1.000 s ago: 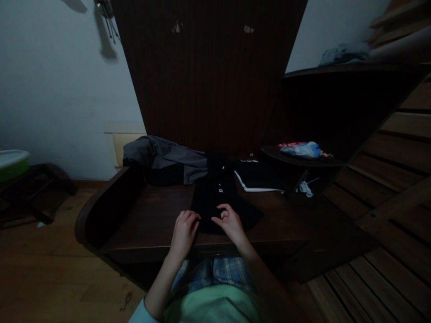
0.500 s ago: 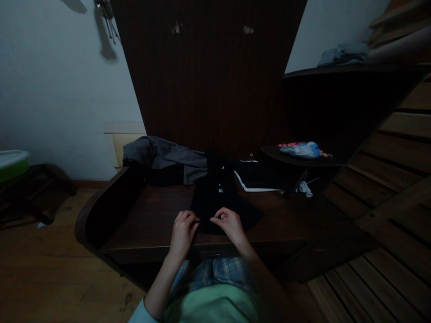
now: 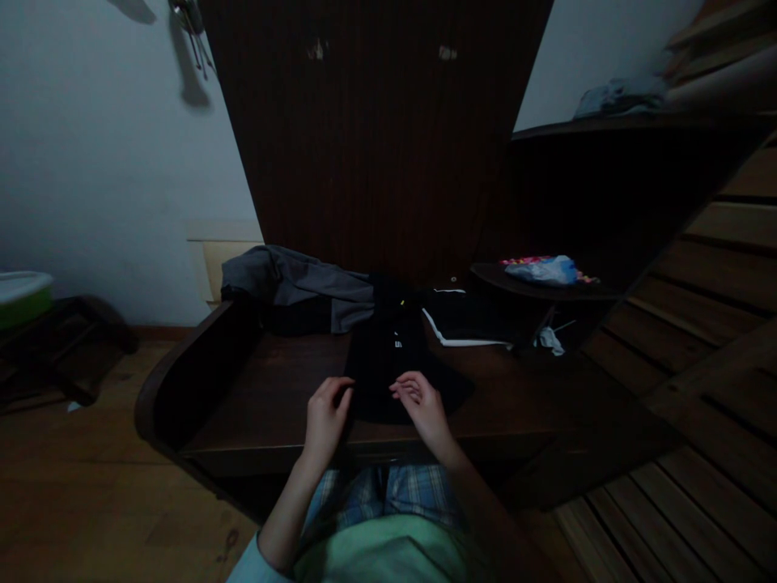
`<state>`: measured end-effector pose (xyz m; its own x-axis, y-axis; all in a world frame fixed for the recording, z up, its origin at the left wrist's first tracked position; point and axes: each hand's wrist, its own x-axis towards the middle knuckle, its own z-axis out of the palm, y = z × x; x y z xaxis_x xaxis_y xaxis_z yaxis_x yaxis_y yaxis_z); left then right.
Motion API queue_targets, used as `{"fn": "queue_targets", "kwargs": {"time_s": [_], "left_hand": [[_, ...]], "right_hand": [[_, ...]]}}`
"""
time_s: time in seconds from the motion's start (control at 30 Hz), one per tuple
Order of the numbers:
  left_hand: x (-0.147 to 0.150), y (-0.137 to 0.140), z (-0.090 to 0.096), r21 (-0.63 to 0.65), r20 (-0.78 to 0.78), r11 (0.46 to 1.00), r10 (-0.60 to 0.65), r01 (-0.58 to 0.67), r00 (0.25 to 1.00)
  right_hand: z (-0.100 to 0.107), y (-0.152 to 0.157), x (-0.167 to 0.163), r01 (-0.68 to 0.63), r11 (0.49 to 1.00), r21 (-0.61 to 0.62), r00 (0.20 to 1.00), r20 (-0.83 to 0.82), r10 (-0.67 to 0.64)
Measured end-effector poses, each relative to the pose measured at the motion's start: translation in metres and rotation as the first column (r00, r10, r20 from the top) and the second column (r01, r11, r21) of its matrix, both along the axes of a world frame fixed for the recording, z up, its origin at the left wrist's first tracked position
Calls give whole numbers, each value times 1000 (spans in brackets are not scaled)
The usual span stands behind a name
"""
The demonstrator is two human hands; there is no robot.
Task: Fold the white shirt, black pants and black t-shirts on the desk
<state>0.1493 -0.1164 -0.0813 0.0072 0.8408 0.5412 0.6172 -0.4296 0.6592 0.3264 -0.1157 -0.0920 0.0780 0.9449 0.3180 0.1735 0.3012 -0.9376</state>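
A black garment [image 3: 388,372] with a small white mark lies spread on the dark wooden bench. Over its left edge is my left hand [image 3: 326,409], with fingers bent and the thumb slightly apart; nothing shows in it. My right hand [image 3: 422,402] hovers above the right part of the cloth, its fingers loosely curled and parted, also without anything visible in it. Dim light hides the folds of the dark cloth and whether the fingertips touch it.
A grey garment [image 3: 297,279] is heaped at the back left of the bench [image 3: 273,397]. A black piece with white edging [image 3: 467,320] lies back right. Beside it, a low shelf [image 3: 515,287] carries a plastic packet [image 3: 549,270]. Wooden slats [image 3: 704,259] stand at right.
My hands have moved a little apart and up from the near part of the black garment, and their pinched fingers have loosened. The garment looks the same.
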Motion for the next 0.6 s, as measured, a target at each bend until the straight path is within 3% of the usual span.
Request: {"fn": "queue_targets", "kwargs": {"time_s": [0.1,0.2,0.33,0.6], "left_hand": [[-1,-1,3,3,40,1000,17,-17,999],[-1,-2,4,4,66,1000,30,-30,997],[-2,-1,3,-6,90,999,46,-45,995],[-2,0,3,-20,105,999,40,-39,994]], "right_hand": [[3,-6,7,-42,990,138,943,333,-7],[5,-9,12,-168,970,176,837,545,46],[3,-9,15,-244,950,196,787,612,76],[9,-10,14,-250,946,205,695,718,28]]}}
